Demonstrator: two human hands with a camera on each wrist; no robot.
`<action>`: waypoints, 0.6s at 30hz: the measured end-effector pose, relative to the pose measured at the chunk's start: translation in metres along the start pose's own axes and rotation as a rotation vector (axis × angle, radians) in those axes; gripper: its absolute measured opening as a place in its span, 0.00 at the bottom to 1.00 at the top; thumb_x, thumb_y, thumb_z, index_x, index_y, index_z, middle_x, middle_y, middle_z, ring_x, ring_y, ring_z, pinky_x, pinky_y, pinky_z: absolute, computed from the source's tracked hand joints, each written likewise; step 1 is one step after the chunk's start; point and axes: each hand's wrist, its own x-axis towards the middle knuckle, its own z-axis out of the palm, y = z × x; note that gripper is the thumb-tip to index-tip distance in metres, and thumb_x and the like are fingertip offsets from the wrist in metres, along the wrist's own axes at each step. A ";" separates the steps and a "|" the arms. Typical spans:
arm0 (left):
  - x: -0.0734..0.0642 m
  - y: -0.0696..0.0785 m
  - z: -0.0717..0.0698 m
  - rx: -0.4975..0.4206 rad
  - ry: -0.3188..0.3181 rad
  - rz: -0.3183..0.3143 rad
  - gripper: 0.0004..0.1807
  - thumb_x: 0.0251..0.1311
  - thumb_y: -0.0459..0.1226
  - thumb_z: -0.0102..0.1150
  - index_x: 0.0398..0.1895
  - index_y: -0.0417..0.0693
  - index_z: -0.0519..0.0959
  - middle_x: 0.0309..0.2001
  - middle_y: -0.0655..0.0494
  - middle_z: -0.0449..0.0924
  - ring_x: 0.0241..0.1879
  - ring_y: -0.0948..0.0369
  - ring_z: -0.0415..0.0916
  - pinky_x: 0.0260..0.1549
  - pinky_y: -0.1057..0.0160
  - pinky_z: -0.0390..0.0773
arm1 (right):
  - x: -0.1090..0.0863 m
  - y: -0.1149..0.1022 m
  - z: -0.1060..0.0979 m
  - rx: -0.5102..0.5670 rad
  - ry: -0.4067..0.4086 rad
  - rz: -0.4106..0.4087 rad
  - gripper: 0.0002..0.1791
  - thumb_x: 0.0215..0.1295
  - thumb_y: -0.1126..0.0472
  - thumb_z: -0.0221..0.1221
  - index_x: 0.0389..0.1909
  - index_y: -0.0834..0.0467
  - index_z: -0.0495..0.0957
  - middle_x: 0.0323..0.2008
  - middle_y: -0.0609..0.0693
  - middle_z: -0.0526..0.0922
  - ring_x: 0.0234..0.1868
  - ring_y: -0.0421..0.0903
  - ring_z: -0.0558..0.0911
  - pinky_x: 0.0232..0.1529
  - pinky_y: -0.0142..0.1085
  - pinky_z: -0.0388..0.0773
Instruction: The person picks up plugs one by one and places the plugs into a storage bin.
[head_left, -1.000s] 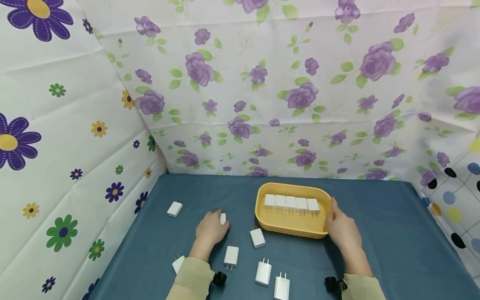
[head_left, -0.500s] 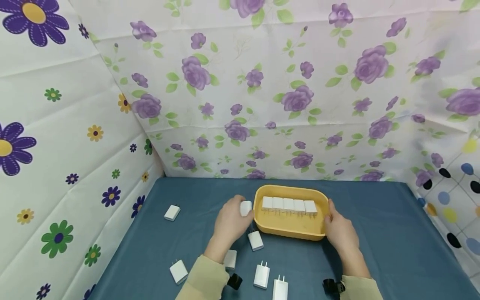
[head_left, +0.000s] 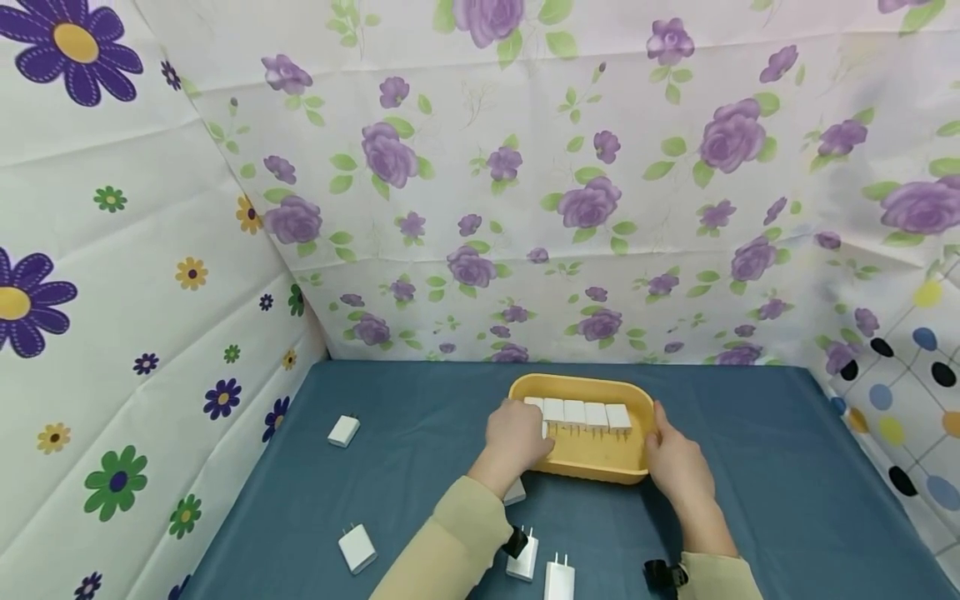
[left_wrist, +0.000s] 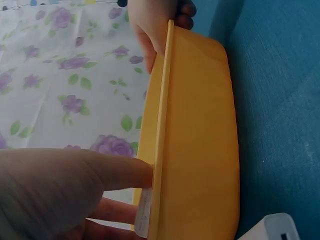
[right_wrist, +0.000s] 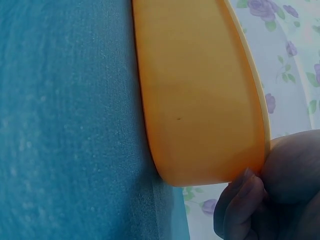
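My left hand (head_left: 516, 440) reaches over the left end of the yellow tray (head_left: 592, 472), pinching a white charger plug (left_wrist: 143, 215) between thumb and fingers. In the left wrist view that plug is just inside the near rim, partly covered by fingers. A row of white charger plugs (head_left: 575, 412) stands along the tray's far side, prongs toward me; my left hand partly hides the leftmost. My right hand (head_left: 681, 467) grips the tray's right end. In the right wrist view its thumb side lies at the rim and curled fingers (right_wrist: 245, 197) at the corner.
On the blue tablecloth (head_left: 420, 400), loose charger plugs lie at the far left (head_left: 344, 431) and near left (head_left: 357, 548). More lie in front of the tray, including a charger plug (head_left: 559, 581) at the near edge. A flowered cloth (head_left: 480, 208) hangs behind the table.
My left hand picked up a charger plug from the table left of the tray and carried it rightward, into the tray's left end. The right hand keeps its grip on the tray.
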 end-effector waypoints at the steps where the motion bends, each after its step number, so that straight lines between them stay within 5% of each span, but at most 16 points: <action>1: 0.001 0.001 -0.002 0.020 -0.015 -0.004 0.17 0.66 0.53 0.71 0.31 0.49 0.87 0.30 0.54 0.79 0.34 0.57 0.75 0.29 0.57 0.81 | 0.001 0.000 -0.001 -0.001 0.001 -0.001 0.35 0.85 0.56 0.41 0.88 0.58 0.45 0.22 0.57 0.72 0.15 0.50 0.66 0.20 0.43 0.64; 8: 0.008 0.008 -0.003 0.129 -0.113 -0.048 0.14 0.68 0.51 0.69 0.34 0.50 0.88 0.35 0.53 0.82 0.36 0.57 0.76 0.35 0.56 0.83 | 0.003 -0.001 -0.002 -0.002 -0.005 0.011 0.35 0.85 0.56 0.42 0.88 0.57 0.46 0.25 0.59 0.77 0.16 0.51 0.67 0.21 0.44 0.64; 18: 0.012 0.014 0.004 0.228 -0.124 -0.075 0.15 0.64 0.51 0.71 0.45 0.52 0.90 0.38 0.54 0.85 0.41 0.56 0.78 0.38 0.58 0.82 | 0.002 -0.001 -0.002 0.004 0.000 -0.001 0.35 0.85 0.56 0.41 0.88 0.56 0.46 0.23 0.57 0.73 0.16 0.50 0.67 0.20 0.43 0.65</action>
